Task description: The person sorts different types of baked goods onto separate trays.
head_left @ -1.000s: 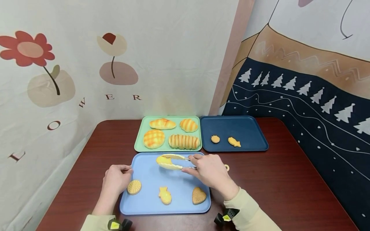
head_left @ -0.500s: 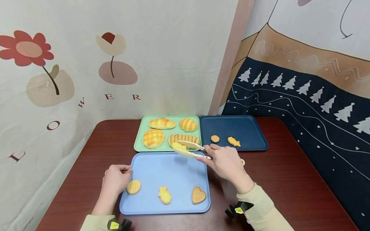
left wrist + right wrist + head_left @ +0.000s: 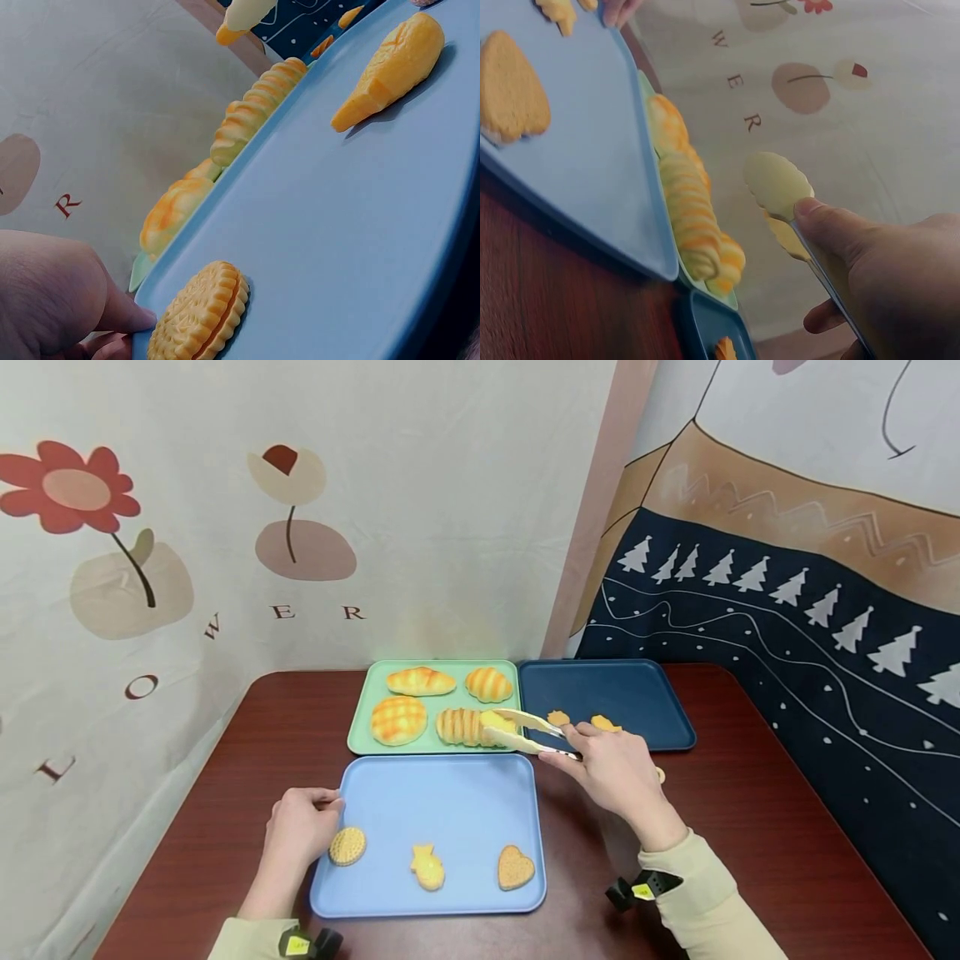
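Over green tray's (image 3: 360, 727) right edge: right hand (image 3: 615, 768) pinches tongs (image 3: 525, 732), tips gripping small yellow piece (image 3: 491, 720), not yet set down. Left hand (image 3: 300, 828) curled on light-blue tray's (image 3: 442, 793) left rim. Dark-blue tray (image 3: 637, 693) holds 2 cookies; 3 left on light-blue, approx.

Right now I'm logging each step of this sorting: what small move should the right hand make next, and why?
Probably carry the tongs a little further right, over the dark blue tray. The right hand holds them pinched on a small yellow piece that hangs above the striped bread on the green tray, while similar small biscuits lie in the dark blue tray.
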The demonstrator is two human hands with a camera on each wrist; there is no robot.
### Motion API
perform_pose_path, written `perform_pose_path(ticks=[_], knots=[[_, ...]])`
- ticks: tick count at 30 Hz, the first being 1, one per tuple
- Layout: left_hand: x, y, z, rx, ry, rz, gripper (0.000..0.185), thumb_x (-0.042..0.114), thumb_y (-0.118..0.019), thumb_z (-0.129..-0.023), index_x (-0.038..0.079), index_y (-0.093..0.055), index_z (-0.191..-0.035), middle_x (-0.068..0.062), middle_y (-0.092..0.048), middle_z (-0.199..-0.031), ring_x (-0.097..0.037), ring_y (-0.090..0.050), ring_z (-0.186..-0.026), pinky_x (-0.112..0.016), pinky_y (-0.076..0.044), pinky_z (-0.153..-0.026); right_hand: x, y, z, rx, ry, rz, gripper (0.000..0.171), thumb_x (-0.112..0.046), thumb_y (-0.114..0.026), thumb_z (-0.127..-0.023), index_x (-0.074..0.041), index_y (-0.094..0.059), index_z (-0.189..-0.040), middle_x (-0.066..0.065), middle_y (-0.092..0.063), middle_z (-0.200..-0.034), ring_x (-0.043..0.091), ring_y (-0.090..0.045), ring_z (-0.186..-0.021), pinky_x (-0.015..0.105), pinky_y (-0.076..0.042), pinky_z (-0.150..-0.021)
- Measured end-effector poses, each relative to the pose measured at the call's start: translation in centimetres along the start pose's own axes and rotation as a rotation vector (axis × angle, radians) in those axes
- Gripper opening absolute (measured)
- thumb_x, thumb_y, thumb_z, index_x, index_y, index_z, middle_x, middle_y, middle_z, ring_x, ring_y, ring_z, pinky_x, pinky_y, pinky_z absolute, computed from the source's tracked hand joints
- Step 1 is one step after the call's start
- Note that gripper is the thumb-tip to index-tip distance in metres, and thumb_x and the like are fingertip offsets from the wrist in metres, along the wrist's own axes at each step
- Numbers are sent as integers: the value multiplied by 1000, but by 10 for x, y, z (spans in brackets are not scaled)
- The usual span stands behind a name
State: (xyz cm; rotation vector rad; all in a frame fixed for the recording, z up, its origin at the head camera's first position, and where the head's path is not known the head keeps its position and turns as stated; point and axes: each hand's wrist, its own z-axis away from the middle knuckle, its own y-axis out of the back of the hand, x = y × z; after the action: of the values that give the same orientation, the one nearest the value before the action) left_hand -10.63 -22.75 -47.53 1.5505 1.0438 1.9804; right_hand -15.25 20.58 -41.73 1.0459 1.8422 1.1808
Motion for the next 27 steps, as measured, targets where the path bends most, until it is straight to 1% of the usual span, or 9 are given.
perform_pose_path(ticks=[3, 6, 12, 14, 16, 18, 21, 23, 27], knots=[[0, 0, 0, 1, -1, 2, 32, 17, -68, -100, -4, -76, -124, -30, -70, -124, -35, -66, -95, -39, -51, -62, 6, 2, 1, -8, -23, 0, 64, -62, -70, -95, -9, -77, -131, 13, -77, -114, 17, -50, -59, 27, -40, -48], [-1, -1, 0, 3, 3, 1, 32, 17, -68, -100, -3, -76, -124, -29, -70, -124, -35, -66, -96, -39, -51, -62, 12, 3, 2, -17, -40, 10, 66, -63, -67, -97, -8, -75, -132, 14, -75, -118, 19, -52, -61, 28, -43, -49], [0, 0, 1, 3, 7, -3, 32, 17, -68, -100, -3, -76, -123, -29, -70, -124, -35, -66, -96, -39, -50, -62, 28, 3, 3, -29, -94, -35, 65, -62, -66, -98, -8, -74, -134, 15, -74, -126, 18, -51, -60, 29, -42, -49], [0, 0, 1, 3, 4, -3, 32, 17, -68, -100, -3, -76, -123, -29, -70, -124, -35, -66, -95, -39, -50, -61, 34, 2, 4, -27, -108, -42, 64, -60, -67, -99, -7, -74, -133, 14, -74, -122, 17, -47, -58, 30, -40, -47], [0, 0, 1, 2, 2, -4, 32, 17, -68, -100, -3, -76, -123, -30, -70, -124, -35, -66, -95, -39, -51, -61, 39, 2, 4, -16, -110, -36, 62, -59, -67, -99, -7, -74, -132, 12, -75, -112, 17, -45, -57, 31, -38, -47], [1, 1, 1, 3, 3, -3, 32, 17, -68, -100, -3, -76, -123, -30, -70, -124, -35, -66, -94, -39, -51, -62, 44, 1, 5, -5, -109, -30, 60, -58, -68, -99, -7, -75, -130, 9, -72, -101, 17, -44, -56, 32, -37, -47], [1, 1, 1, 6, 2, -6, 31, 17, -68, -100, -3, -76, -123, -30, -70, -123, -36, -66, -95, -40, -51, -62, 51, 1, 5, 6, -113, -25, 56, -57, -69, -99, -8, -75, -127, 5, -67, -90, 18, -43, -55, 33, -36, -47], [1, 1, 1, 7, -1, -10, 31, 17, -68, -100, -3, -77, -122, -29, -71, -123, -36, -67, -95, -40, -51, -62, 56, 1, 6, 7, -120, -19, 56, -56, -69, -99, -7, -75, -127, 5, -67, -89, 18, -43, -56, 33, -37, -47], [1, 1, 1, 9, -10, -16, 31, 17, -68, -99, -3, -77, -122, -29, -71, -122, -36, -67, -95, -40, -51, -62, 65, 0, 6, 3, -148, -11, 58, -55, -70, -99, -6, -74, -129, 8, -69, -92, 19, -46, -58, 33, -38, -48]])
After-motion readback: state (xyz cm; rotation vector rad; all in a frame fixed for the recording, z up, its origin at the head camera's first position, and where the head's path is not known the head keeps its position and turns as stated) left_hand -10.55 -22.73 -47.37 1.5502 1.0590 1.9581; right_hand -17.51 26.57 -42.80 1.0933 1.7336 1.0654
